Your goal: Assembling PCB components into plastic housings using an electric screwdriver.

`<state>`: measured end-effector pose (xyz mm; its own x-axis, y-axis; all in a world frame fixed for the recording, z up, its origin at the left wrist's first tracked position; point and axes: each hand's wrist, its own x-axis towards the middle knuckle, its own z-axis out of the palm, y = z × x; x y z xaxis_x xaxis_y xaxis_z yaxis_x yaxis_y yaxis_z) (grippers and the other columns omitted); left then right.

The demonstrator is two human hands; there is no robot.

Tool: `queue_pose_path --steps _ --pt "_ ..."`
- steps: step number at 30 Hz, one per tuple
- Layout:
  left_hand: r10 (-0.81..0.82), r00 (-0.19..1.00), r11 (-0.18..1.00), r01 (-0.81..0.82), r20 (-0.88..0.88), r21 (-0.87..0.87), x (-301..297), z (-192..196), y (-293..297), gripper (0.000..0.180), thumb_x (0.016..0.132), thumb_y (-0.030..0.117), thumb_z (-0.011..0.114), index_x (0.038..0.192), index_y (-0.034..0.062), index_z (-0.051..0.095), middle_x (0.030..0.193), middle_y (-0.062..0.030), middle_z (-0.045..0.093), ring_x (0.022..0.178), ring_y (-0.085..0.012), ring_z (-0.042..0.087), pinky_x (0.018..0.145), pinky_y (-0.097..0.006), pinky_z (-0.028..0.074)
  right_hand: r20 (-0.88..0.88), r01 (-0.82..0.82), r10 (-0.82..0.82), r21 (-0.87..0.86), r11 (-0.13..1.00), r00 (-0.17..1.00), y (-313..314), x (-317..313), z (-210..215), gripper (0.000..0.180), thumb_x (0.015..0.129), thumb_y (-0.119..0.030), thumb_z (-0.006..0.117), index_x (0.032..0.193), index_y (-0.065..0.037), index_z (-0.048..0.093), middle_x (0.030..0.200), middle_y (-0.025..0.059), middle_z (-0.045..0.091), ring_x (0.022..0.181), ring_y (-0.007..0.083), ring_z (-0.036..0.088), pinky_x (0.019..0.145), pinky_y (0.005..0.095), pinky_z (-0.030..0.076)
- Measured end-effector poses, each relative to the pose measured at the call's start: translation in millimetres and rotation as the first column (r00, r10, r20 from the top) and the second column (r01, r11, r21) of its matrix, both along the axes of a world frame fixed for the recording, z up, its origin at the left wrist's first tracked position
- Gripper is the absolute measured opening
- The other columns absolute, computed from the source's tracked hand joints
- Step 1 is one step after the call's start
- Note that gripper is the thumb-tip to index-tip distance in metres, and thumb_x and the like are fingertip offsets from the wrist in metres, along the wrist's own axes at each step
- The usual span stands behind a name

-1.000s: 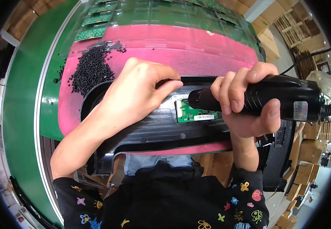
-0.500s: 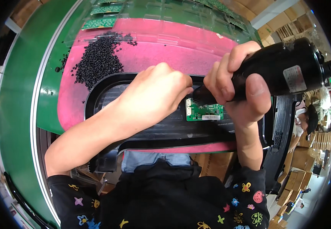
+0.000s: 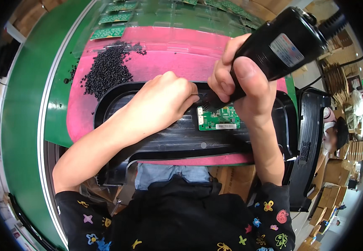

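My right hand [image 3: 252,90] is wrapped around a black electric screwdriver [image 3: 259,39], which slants down to the left. Its tip points at the upper left part of a green circuit board [image 3: 208,122]; the very end is hard to make out against the dark surface. The board has white connectors on its left edge and lies in a black plastic housing [image 3: 164,143] shaped like a shallow tray. Just left of the screwdriver tip, my left hand [image 3: 162,98] is closed in a pinch over the housing. Whatever is between those fingertips is hidden.
A heap of small black screws [image 3: 108,71] lies on the pink mat [image 3: 164,42], behind and left of the housing. Clear plastic trays with green circuit boards [image 3: 107,33] stand farther back. Another black plastic part [image 3: 309,138] is at the right; the screwdriver's cable [image 3: 334,25] leaves at upper right.
The screwdriver has tilted more upright, its rear end rising and shifting left with my right hand. My left hand stays pinched beside the board, slightly farther left in the view.
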<state>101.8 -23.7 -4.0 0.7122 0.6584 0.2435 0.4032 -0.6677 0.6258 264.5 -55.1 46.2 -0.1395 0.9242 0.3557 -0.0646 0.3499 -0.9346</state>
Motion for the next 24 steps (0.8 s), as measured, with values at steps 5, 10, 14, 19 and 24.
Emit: queue_pose_path --steps 5,10,14,19,24 --pt "-0.025 0.995 0.998 0.019 -0.094 -0.055 0.4 7.3 -1.4 0.013 0.082 0.010 0.065 0.090 0.0003 0.069 0.073 -0.0210 0.063 0.071 -0.0379 0.062 0.065 -0.041 0.050 -0.149 -0.011 0.017 0.043 0.999 0.989 -6.1 15.6 -7.9 0.040 0.087 -0.042 0.053 0.101 -0.005 0.049 0.055 0.0006 0.042 0.044 0.0110 0.039 0.048 0.0272 0.034" --pt "-0.181 0.983 0.983 0.181 -0.018 -0.028 2.1 6.3 2.5 0.015 0.081 0.010 0.067 0.091 -0.0016 0.068 0.076 -0.0195 0.065 0.072 -0.0371 0.063 0.064 -0.040 0.051 -0.379 -0.167 0.268 0.279 0.946 0.886 -19.0 34.4 1.5 0.047 0.088 -0.052 0.053 0.105 -0.008 0.050 0.060 -0.0026 0.045 0.047 0.0092 0.040 0.052 0.0270 0.033" --pt "-0.262 0.956 0.965 0.258 0.134 0.044 4.2 4.8 2.0 0.015 0.083 0.009 0.065 0.094 -0.0020 0.065 0.080 -0.0159 0.066 0.072 -0.0348 0.064 0.064 -0.039 0.052 -0.371 -0.109 0.221 0.300 0.948 0.902 -30.4 41.5 14.8 0.046 0.085 -0.051 0.056 0.105 -0.010 0.050 0.061 -0.0039 0.047 0.049 0.0082 0.044 0.056 0.0263 0.035" --pt "-0.303 0.940 0.953 0.296 0.153 0.071 3.4 4.0 2.3 0.013 0.083 0.007 0.065 0.093 -0.0017 0.064 0.079 -0.0133 0.065 0.070 -0.0310 0.065 0.064 -0.038 0.053 -0.380 -0.069 0.191 0.313 0.947 0.905 -35.4 41.1 16.6 0.044 0.086 -0.051 0.055 0.103 -0.011 0.049 0.061 -0.0051 0.048 0.047 0.0064 0.044 0.055 0.0252 0.038" --pt "-0.480 0.872 0.874 0.484 0.093 -0.034 4.9 -0.7 4.2 0.009 0.084 0.006 0.064 0.085 -0.0028 0.061 0.077 -0.0107 0.065 0.069 -0.0265 0.066 0.060 -0.034 0.053 -0.406 -0.176 0.229 0.164 0.971 0.885 -34.7 40.7 10.2 0.047 0.087 -0.052 0.053 0.106 -0.009 0.049 0.060 -0.0036 0.048 0.045 0.0071 0.044 0.051 0.0247 0.036"
